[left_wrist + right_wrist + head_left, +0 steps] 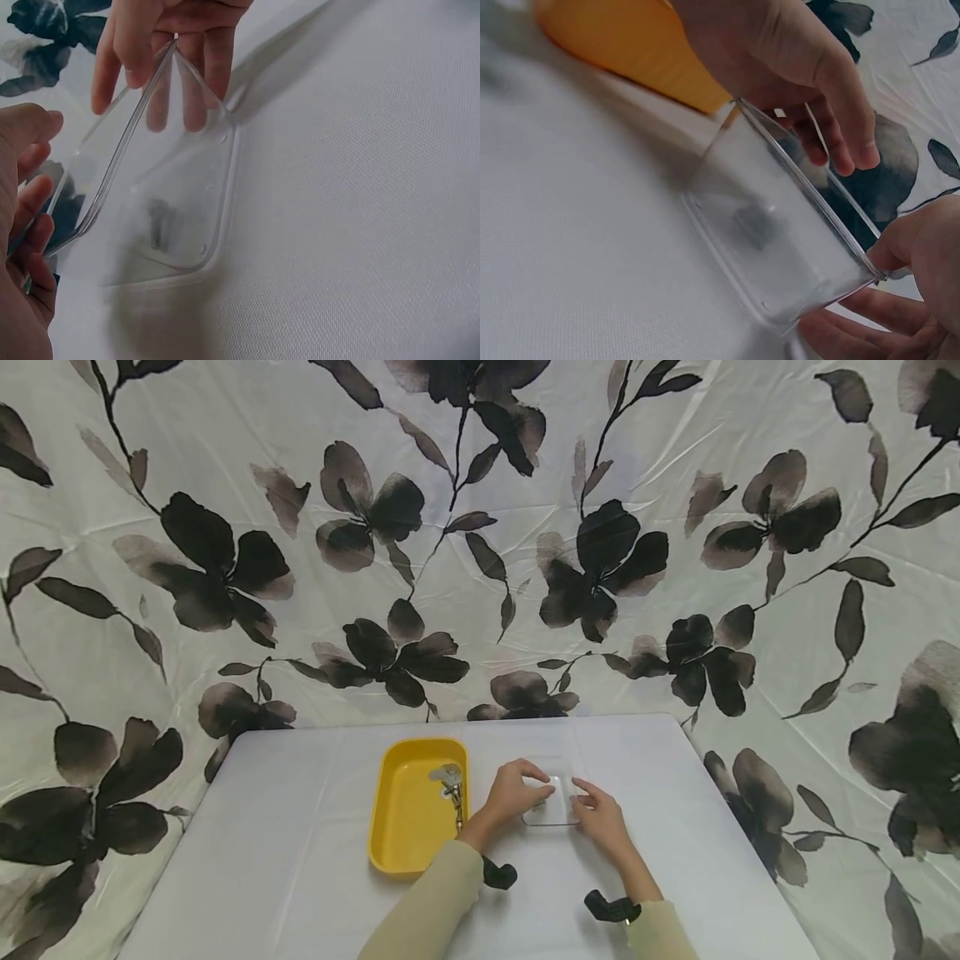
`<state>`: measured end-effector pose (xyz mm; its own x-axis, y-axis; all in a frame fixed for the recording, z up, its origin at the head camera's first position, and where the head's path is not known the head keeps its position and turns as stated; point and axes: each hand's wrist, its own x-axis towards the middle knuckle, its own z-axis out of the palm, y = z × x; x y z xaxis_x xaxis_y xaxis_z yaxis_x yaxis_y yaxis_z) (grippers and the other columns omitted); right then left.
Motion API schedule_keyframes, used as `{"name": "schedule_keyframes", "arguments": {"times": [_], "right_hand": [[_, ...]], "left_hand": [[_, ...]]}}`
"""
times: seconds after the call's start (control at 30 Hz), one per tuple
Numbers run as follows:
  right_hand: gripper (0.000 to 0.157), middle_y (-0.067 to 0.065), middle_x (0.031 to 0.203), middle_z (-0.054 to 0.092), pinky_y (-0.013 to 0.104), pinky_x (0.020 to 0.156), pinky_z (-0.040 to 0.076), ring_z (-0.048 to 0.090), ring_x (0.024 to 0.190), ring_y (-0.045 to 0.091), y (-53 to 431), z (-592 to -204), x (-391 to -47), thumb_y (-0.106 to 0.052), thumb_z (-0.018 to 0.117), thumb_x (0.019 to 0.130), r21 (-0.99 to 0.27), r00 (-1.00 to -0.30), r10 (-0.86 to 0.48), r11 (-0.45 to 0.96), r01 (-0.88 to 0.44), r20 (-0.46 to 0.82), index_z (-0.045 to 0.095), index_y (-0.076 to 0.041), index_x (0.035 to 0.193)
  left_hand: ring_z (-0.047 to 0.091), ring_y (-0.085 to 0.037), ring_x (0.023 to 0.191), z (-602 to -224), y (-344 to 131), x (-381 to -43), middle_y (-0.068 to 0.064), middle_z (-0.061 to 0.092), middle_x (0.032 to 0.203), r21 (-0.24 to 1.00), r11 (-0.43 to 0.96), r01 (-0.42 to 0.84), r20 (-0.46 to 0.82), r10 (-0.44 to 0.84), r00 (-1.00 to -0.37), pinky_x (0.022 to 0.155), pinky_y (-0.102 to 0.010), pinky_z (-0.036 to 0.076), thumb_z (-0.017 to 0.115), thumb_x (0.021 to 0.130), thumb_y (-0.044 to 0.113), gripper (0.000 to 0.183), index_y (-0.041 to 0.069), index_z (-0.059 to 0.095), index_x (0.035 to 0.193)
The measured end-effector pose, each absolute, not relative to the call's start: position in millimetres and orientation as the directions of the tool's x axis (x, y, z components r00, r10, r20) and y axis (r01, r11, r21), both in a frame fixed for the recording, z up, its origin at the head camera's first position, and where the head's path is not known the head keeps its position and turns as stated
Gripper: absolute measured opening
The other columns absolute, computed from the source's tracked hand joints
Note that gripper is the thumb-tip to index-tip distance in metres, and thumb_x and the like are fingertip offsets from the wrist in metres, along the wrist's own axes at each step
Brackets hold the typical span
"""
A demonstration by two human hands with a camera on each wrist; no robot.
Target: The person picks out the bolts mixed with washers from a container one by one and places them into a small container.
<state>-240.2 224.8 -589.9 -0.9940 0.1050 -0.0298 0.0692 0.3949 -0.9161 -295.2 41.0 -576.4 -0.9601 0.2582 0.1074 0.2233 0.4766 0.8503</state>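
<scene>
A clear plastic box (561, 815) stands on the white table, its walls see-through. My right hand (600, 817) holds it at the right side; in the right wrist view the thumb of that hand (922, 274) lies at the rim, with fingers outside the wall. Over the box's left side reaches my left hand (516, 792), thumb and fingers apart above the opening. Nothing shows between them. Through the box wall a small dark piece (756, 225) appears blurred inside; its kind cannot be made out.
Left of the box stands a yellow tray (405, 863), holding several small metal pieces (450, 777) along its right side. The white table (285, 860) ends at a floral cloth backdrop (517, 568). Both wrists wear black straps.
</scene>
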Motion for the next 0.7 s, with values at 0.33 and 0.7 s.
{"name": "schedule_keyframes", "arguments": {"times": [0.33,0.7], "right_hand": [[0.042,0.024,0.108,0.066,0.034,0.061,0.055,0.067,0.079,0.026,225.0,-590.9,-239.2,-0.008,0.06,0.094,-0.917,-0.995,0.097,0.396,0.053,-0.016,0.056,-0.006,0.135],[0.043,0.025,0.111,0.065,0.033,0.063,0.056,0.067,0.082,0.026,223.6,-594.1,-238.8,-0.011,0.06,0.094,-0.905,-0.994,0.102,0.419,0.075,-0.036,0.055,-0.007,0.136]], "left_hand": [[0.058,-0.016,0.101,-575.0,36.6,-293.0,0.011,0.064,0.095,0.854,0.455,0.252,0.125,0.292,-0.948,0.091,-0.042,0.047,0.078,0.082,0.023,0.005,0.021,0.076,0.086],[0.057,-0.016,0.1,-545.3,8.9,-271.6,0.011,0.064,0.098,0.877,0.371,0.305,0.166,0.362,-0.917,0.085,-0.037,0.05,0.075,0.086,0.023,0.01,0.018,0.075,0.095]]}}
